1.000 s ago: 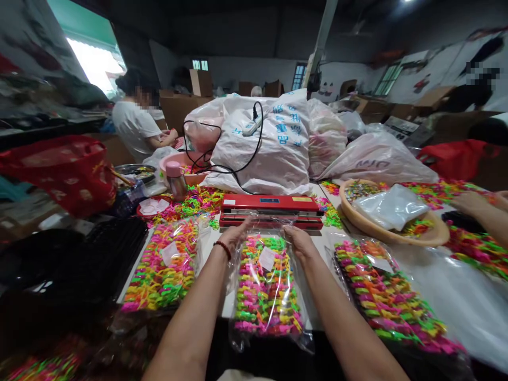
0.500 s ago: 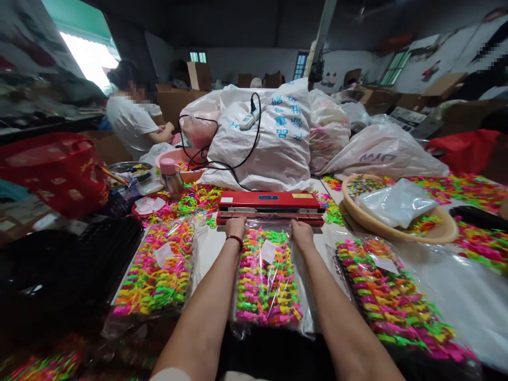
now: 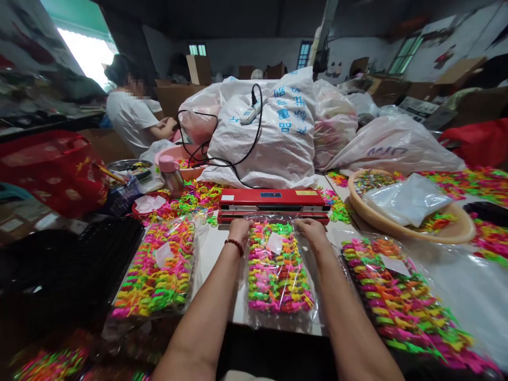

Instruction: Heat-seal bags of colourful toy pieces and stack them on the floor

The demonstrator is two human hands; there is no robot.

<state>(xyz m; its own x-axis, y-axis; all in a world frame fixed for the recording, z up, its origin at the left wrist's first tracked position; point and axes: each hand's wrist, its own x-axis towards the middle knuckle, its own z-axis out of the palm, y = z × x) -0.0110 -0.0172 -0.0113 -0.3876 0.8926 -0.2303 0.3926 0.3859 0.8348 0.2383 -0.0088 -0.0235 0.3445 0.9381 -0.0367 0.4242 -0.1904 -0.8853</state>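
Observation:
A clear plastic bag of neon-coloured plastic pieces (image 3: 278, 270) lies flat on the white table in front of me, with a white label near its top. My left hand (image 3: 239, 230) grips the bag's top left corner and my right hand (image 3: 313, 233) grips its top right corner. Both hands hold the open end of the bag against the front slot of a red heat sealer (image 3: 273, 203), which stands just beyond my fingers. A red bead bracelet sits on my left wrist.
Filled bags lie to the left (image 3: 159, 270) and right (image 3: 400, 296). A tan basin (image 3: 416, 225) with loose pieces and plastic film stands at right. Big white sacks (image 3: 273, 132) with a power strip rise behind the sealer. A seated person (image 3: 130, 114) works at back left.
Both hands slid the bag forward until its top edge met the sealer's slot. Another person's hand at the far right has left the view.

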